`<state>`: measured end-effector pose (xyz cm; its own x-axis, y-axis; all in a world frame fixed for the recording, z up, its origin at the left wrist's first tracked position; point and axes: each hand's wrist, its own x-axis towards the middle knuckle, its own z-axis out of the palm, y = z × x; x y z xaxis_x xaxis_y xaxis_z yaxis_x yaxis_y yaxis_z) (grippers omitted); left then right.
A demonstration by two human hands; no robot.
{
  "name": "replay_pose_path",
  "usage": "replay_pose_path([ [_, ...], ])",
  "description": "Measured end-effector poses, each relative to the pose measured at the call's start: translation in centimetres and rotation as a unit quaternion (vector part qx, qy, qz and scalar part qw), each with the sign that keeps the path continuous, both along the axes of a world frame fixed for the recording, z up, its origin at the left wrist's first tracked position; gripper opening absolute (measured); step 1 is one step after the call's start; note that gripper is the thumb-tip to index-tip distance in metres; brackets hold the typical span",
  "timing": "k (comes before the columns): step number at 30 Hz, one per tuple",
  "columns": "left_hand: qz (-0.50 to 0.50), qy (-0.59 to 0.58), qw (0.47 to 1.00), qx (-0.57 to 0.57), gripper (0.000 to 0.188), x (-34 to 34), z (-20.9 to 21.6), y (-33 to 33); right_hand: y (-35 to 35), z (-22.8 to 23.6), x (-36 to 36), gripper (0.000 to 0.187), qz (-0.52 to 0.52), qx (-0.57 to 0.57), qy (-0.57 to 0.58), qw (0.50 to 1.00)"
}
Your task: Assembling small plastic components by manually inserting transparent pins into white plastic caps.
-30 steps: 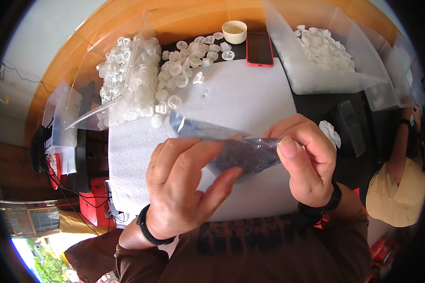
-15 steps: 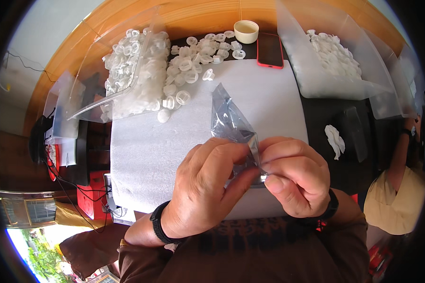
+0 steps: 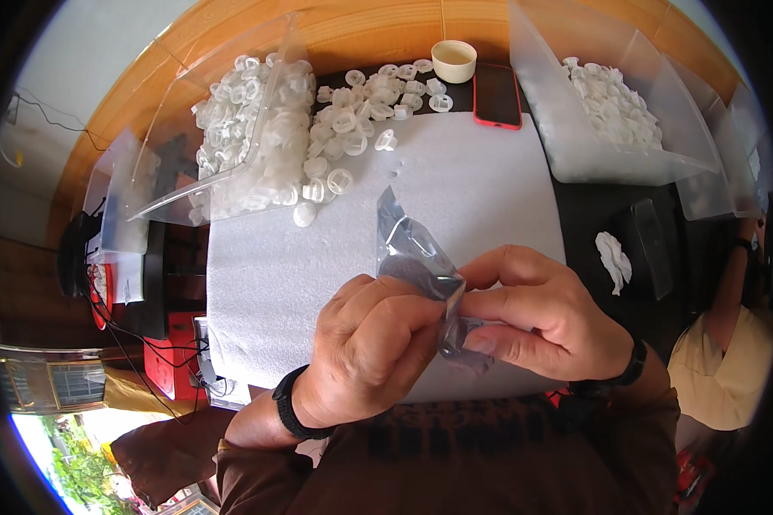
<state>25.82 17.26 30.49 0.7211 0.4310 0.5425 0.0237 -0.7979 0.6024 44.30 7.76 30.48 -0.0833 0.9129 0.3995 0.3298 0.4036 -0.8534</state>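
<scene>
Fingers (image 3: pixel 517 302) nearly together — silvery bag (image 3: pixel 410 251) between.

"What stands behind the black surface (image 3: pixel 582 206)?"
"Orange-brown wood panelling (image 3: pixel 386 19), bowed by the lens, with a pale wall (image 3: pixel 94 77) at upper left."
"And the light?"
"Bright daylight at lower left, around green foliage (image 3: pixel 76 463), below a framed window (image 3: pixel 79 384)."

Glossy plastic bag (image 3: pixel 406 249), matt foam sheet (image 3: pixel 270 292), smooth plastic bins (image 3: pixel 593 166)
</scene>
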Motion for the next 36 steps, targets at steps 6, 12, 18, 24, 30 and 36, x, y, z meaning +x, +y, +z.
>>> replay_pose_path([
  [6,-0.028,0.006,1.0,0.008,0.029,-0.1,0.0,-0.1,0.5,0.6,-0.3,0.019,-0.002,0.061,-0.12,0.991],
  [12,-0.059,0.045,0.996,0.046,0.028,-1.0,1.0,0.6,0.4,-0.1,-0.4,0.022,-0.004,0.111,-0.15,0.982],
  [18,-0.077,0.109,0.99,0.039,0.027,-1.8,2.6,1.0,0.1,-0.4,-0.2,0.02,-0.017,0.146,-0.123,0.981],
  [24,-0.087,0.179,0.975,0.102,0.028,-1.4,2.8,1.1,0.3,-0.7,-0.7,0.021,0.009,0.125,-0.097,0.987],
  [30,-0.16,0.194,0.958,0.137,0.021,-1.5,3.4,1.1,0.3,-0.4,-0.4,0.025,0.066,0.108,-0.158,0.979],
  [36,-0.258,0.158,0.93,0.206,0.018,-2.6,4.2,-0.1,-0.7,0.5,-0.9,0.024,0.123,0.248,-0.241,0.93],
])
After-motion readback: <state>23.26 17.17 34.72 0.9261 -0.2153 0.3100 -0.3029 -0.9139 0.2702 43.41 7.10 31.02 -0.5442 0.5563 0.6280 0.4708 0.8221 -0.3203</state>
